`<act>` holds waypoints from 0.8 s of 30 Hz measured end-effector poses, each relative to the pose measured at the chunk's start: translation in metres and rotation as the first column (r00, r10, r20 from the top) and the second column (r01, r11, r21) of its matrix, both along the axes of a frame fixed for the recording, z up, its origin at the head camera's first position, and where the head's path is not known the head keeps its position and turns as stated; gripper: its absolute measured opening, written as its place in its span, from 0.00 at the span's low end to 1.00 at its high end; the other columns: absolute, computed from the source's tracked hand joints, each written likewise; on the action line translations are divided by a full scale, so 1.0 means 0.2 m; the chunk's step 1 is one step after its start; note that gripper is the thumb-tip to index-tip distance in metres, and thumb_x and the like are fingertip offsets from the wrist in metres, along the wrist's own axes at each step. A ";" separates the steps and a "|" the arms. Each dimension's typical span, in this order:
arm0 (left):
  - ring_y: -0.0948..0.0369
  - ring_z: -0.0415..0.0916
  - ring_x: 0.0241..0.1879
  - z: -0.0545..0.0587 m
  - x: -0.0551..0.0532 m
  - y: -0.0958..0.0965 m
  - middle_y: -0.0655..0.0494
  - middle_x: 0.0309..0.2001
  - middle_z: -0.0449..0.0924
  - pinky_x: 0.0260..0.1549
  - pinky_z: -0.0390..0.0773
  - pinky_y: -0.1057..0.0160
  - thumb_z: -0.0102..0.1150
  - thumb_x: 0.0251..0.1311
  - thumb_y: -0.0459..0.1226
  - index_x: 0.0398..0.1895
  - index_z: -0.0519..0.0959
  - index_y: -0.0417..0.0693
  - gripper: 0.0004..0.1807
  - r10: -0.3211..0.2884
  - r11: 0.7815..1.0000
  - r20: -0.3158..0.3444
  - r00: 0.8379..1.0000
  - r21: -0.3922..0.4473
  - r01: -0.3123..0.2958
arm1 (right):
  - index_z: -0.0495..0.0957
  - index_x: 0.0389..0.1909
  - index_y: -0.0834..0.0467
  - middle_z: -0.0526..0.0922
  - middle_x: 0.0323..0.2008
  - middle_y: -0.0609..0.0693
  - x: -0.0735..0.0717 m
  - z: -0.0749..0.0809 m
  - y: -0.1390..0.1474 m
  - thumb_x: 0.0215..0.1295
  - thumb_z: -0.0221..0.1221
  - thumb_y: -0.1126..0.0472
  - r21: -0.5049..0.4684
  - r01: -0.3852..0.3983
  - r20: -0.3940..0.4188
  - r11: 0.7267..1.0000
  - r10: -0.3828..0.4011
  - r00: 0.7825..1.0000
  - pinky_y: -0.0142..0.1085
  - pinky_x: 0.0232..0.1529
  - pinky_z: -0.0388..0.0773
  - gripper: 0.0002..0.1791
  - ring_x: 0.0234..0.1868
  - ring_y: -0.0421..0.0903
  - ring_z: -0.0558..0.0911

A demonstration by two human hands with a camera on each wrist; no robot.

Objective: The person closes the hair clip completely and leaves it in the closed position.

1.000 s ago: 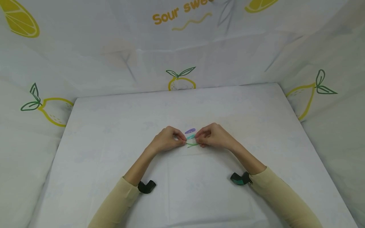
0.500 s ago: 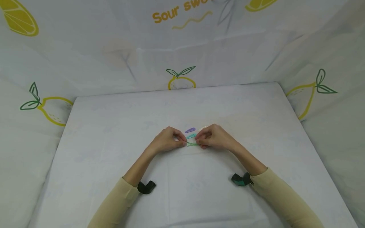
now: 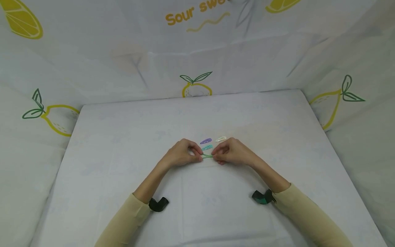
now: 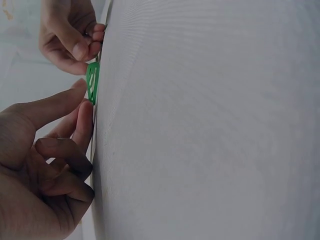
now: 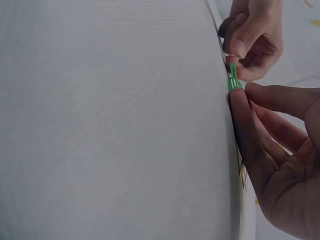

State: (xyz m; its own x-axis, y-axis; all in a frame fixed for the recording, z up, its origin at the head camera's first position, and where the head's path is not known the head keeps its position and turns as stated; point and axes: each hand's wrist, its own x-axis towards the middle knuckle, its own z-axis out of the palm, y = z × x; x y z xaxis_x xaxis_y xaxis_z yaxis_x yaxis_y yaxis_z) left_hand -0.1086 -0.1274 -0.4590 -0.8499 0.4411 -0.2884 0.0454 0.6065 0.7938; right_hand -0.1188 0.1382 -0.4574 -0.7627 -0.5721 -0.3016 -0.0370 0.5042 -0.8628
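A green snap hair clip (image 3: 208,156) is stretched between both hands near the middle of the table. My left hand (image 3: 182,152) pinches its narrow end with thumb and fingertips. At the wider end, my right hand (image 3: 233,151) grips the clip between thumb and index finger. Two thin green strips spread apart toward the left hand in the head view. The left wrist view shows the clip's slotted face (image 4: 92,82) on edge, close over the white cloth. Just beyond the fingertips lies a teal hair clip (image 3: 207,147).
Farther back on the white-covered table (image 3: 129,130) lie a purple hair clip (image 3: 205,141) and a cream one (image 3: 220,139). Lemon-printed cloth (image 3: 108,68) hangs around the back and sides. A black device sits at each wrist.
Both hands have shifted slightly toward the person with the green hair clip between them. The cream hair clip, hidden behind the right hand earlier, shows now. The gap between the green strips looks narrower.
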 end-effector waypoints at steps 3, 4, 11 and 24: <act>0.64 0.82 0.44 -0.01 0.00 0.00 0.64 0.33 0.90 0.57 0.77 0.53 0.78 0.62 0.42 0.43 0.90 0.53 0.09 0.008 1.000 -0.004 1.000 -0.005 -0.008 | 0.90 0.45 0.66 0.92 0.29 0.53 0.00 0.00 0.00 0.68 0.71 0.65 -0.002 0.003 0.007 1.000 -0.003 1.000 0.30 0.34 0.84 0.09 0.28 0.43 0.89; 0.63 0.82 0.45 -0.01 0.00 0.00 0.64 0.33 0.89 0.57 0.77 0.53 0.79 0.62 0.42 0.43 0.90 0.53 0.09 0.011 1.000 -0.006 1.000 -0.007 -0.011 | 0.90 0.45 0.66 0.92 0.29 0.54 0.01 0.00 0.00 0.68 0.71 0.66 -0.002 0.003 0.009 1.000 -0.003 1.000 0.30 0.34 0.85 0.09 0.29 0.43 0.89; 0.63 0.81 0.45 0.01 0.01 0.02 0.63 0.34 0.88 0.55 0.75 0.53 0.80 0.60 0.43 0.45 0.89 0.54 0.12 0.049 0.998 -0.013 0.999 -0.029 -0.049 | 0.90 0.45 0.66 0.93 0.30 0.55 0.02 0.00 0.00 0.69 0.70 0.66 0.002 0.016 0.002 1.000 -0.016 1.000 0.31 0.35 0.86 0.09 0.29 0.44 0.90; 0.65 0.79 0.39 0.01 0.02 0.04 0.66 0.32 0.87 0.45 0.75 0.57 0.80 0.61 0.43 0.44 0.89 0.57 0.10 0.030 0.997 -0.047 0.998 -0.070 -0.033 | 0.91 0.41 0.63 0.92 0.28 0.52 0.03 -0.01 -0.01 0.71 0.70 0.63 0.025 0.014 -0.041 1.000 -0.013 0.999 0.30 0.34 0.84 0.06 0.27 0.42 0.89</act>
